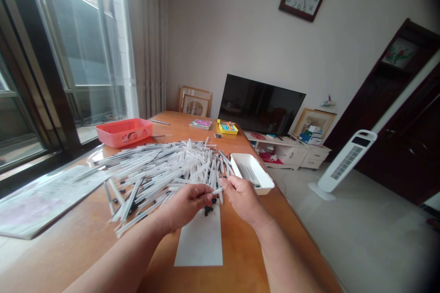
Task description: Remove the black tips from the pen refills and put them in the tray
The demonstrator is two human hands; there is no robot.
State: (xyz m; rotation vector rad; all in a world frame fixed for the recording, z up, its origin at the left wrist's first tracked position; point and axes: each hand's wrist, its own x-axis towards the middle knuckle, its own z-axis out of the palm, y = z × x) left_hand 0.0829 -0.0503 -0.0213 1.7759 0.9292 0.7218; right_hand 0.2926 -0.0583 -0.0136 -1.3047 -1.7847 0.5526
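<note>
Over the near edge of the pile, my left hand (187, 203) pinches a thin whitish pen barrel (217, 191) between thumb and fingers. At the barrel's other end my right hand (242, 197) is closed in a pinch; whatever small part sits in those fingertips is hidden. Many white, translucent pen barrels (154, 185), some with dark parts among them, lie heaped beyond and left of my hands. Small black caps (208, 210) are scattered just below my fingers, on a white sheet of paper (201, 245). Beside my right hand stands a white tray (266, 188) holding several slender pen pieces (248, 171).
A red plastic basket (113, 137) stands at the back left of the wooden table (240, 256). Farther back lie a booklet (200, 124) and a yellow box (227, 128). A large pale sheet (44, 206) covers the left edge. The table's right edge runs close to the tray.
</note>
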